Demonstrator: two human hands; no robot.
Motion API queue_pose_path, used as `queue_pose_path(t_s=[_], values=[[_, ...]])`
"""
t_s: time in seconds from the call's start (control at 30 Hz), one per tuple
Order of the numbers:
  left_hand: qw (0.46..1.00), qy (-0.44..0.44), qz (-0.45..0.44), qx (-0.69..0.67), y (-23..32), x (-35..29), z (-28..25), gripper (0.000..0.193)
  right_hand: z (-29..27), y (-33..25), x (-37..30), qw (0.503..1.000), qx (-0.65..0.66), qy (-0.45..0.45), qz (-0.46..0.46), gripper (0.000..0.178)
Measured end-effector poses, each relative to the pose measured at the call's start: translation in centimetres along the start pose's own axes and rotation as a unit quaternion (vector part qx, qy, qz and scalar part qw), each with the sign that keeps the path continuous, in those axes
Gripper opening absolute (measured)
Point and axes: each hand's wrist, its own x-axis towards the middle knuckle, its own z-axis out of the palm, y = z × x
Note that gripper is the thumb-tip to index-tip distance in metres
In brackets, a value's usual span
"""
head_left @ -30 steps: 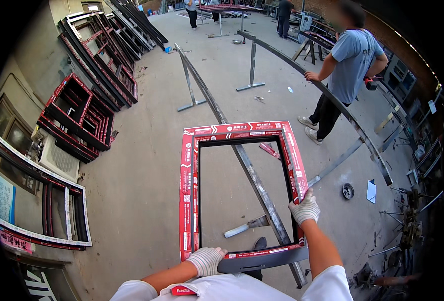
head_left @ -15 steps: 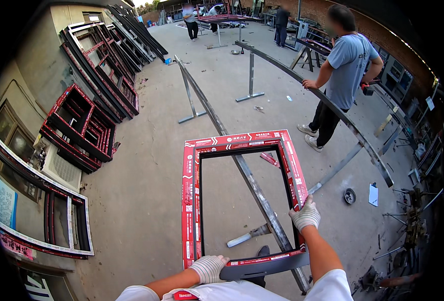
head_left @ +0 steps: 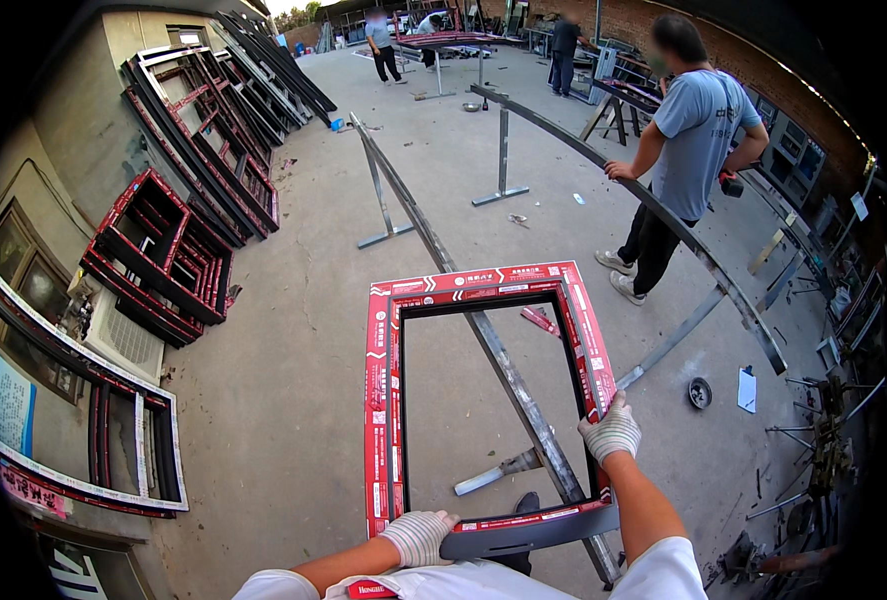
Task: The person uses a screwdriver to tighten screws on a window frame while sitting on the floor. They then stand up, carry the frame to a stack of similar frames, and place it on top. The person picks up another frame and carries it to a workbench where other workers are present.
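Observation:
A rectangular window frame (head_left: 377,400), covered in red printed protective film with a dark inner edge, is in front of me. My left hand (head_left: 420,537), in a striped whitish work glove, is closed on its near left corner. My right hand (head_left: 613,428), gloved alike, grips its right side low down. Through the opening shows a long steel trestle beam (head_left: 498,350) running away from me beneath the frame; whether the frame rests on it I cannot tell. A grey strip of the frame's outer side shows along its near edge.
A second trestle beam (head_left: 563,145) stands to the right, with a person (head_left: 698,130) resting a hand on it and holding a power tool (head_left: 731,185). More frames (head_left: 148,240) lean along the left wall. A round dish (head_left: 699,392) and a clipboard (head_left: 746,389) lie on the floor.
My hands and the window frame have hardly moved. Far off, a person has shifted their stance, legs now further apart.

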Motion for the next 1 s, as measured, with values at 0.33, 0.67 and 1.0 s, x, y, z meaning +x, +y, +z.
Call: queue_pose_path(t_s=[0.33, 0.67, 1.0], values=[[1.000, 0.002, 0.005, 0.003, -0.1, 0.0, 0.2, 0.080, -0.6, -0.3, -0.3, 1.000, -0.002, -0.010, 0.002, 0.108], [1.000, 0.000, -0.004, 0.012, 0.3, -0.3, -0.2, 0.082, 0.1, 0.0, -0.2, 1.000, 0.013, 0.014, -0.012, 0.104], [1.000, -0.012, -0.020, 0.010, 0.5, 0.0, -0.5, 0.089, 1.0, 0.0, 0.6, 1.000, 0.005, 0.004, -0.007, 0.105]])
